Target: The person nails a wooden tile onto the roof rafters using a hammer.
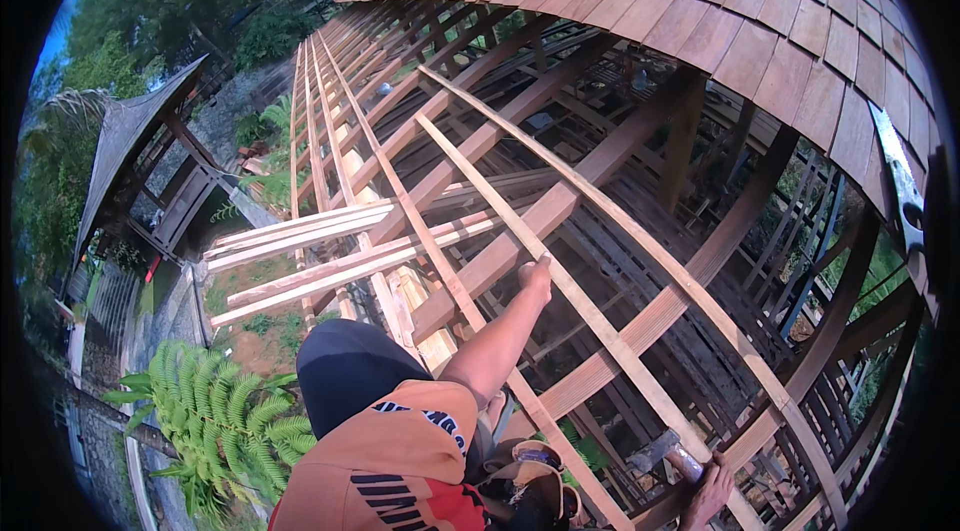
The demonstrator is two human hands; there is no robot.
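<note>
Left hand (536,277) was closed on a wooden roof batten (600,325), which ran from that hand's 11 to its 5 o'clock. Right hand (710,491) was wrapped round the hammer (682,460) by its handle end, head at 10 o'clock, handle over the same batten.

The batten (573,293) and shingles (700,6) are matt wood, hammer head (652,452) metal.

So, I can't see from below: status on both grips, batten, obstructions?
Left grip closed on long batten. Right grip closed on hammer-like tool. Long batten lies across rafters. Second batten alongside, apparently not blocking.
</note>
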